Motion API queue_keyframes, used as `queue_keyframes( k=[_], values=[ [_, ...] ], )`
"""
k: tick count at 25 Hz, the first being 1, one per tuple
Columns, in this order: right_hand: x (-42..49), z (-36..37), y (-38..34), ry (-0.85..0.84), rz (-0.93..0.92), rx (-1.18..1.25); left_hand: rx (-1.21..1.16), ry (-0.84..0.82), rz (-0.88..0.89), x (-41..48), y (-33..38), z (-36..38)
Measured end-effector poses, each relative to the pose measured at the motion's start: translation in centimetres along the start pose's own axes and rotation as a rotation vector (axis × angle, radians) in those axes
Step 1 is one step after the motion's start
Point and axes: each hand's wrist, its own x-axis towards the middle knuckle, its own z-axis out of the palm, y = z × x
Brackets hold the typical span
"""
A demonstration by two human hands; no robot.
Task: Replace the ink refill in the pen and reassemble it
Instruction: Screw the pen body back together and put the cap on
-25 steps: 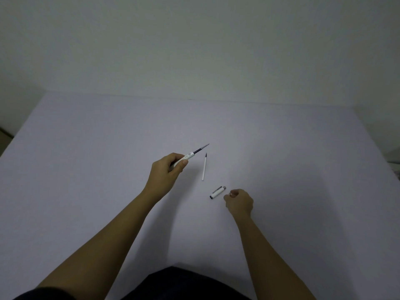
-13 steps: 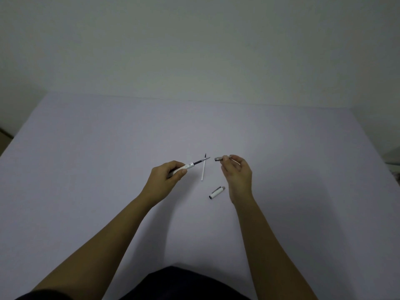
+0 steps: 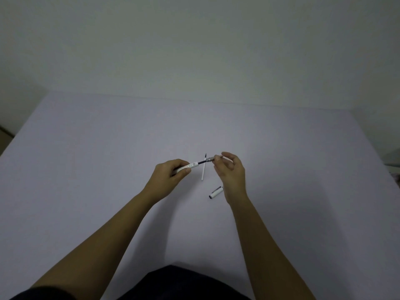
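Observation:
My left hand (image 3: 171,176) grips a white pen barrel (image 3: 187,167) with a dark refill (image 3: 202,162) sticking out of its right end. My right hand (image 3: 230,169) pinches a small silver tip piece (image 3: 211,158) between thumb and forefinger, and that piece sits over the end of the refill. A second, white refill (image 3: 203,169) lies on the table just behind the two hands, pointing away from me. The white pen cap (image 3: 216,192) lies on the table beside my right wrist.
The pale table (image 3: 108,169) runs wide on all sides, with its far edge against a plain wall (image 3: 194,50). My dark clothing (image 3: 184,282) shows at the bottom edge.
My right hand picked up the silver tip piece from near the cap and carried it up and left onto the refill's end. My left hand lowered the barrel slightly.

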Motion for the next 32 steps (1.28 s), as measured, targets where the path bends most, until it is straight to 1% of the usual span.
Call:
queue_keyframes(
  k=[4, 9, 13, 18, 22, 24, 27, 29, 30, 32],
  values=[
    [-0.6, 0.4, 0.0, -0.115, -0.067, -0.135, 0.069, 0.002, 0.065, 0.4, 0.5, -0.1],
    [-0.7, 0.4, -0.4, -0.195, -0.126, -0.276, 0.142, -0.025, 0.124, 0.7, 0.4, -1.3],
    [-0.5, 0.4, -0.9, -0.253, -0.187, -0.475, 0.225, -0.058, 0.225, 0.4, 0.6, -2.1],
    [-0.5, -0.1, -1.4, -0.324, -0.283, -0.467, 0.116, -0.106, 0.105, 0.0, 0.4, -2.4],
    [-0.4, 0.1, -1.5, -0.325, -0.305, -0.487, 0.164, -0.053, 0.193, 0.0, 1.0, -2.6],
    [-0.3, 0.2, -1.7, -0.325, -0.339, -0.493, 0.141, -0.058, 0.173, -0.1, 1.1, -2.6],
    [-0.3, -0.2, -2.0, -0.366, -0.460, -0.523, 0.011, -0.132, 0.035, -0.3, 1.1, -2.6],
    [-0.5, -0.5, -2.2, -0.387, -0.556, -0.557, -0.043, -0.185, -0.022, -0.3, 1.1, -2.8],
    [-0.6, -0.7, -2.2, -0.394, -0.596, -0.575, -0.046, -0.195, -0.019, -0.3, 1.2, -3.0],
    [-0.7, -0.8, -2.4, -0.391, -0.639, -0.605, -0.013, -0.155, 0.043, -0.3, 1.3, -3.1]
  ],
)
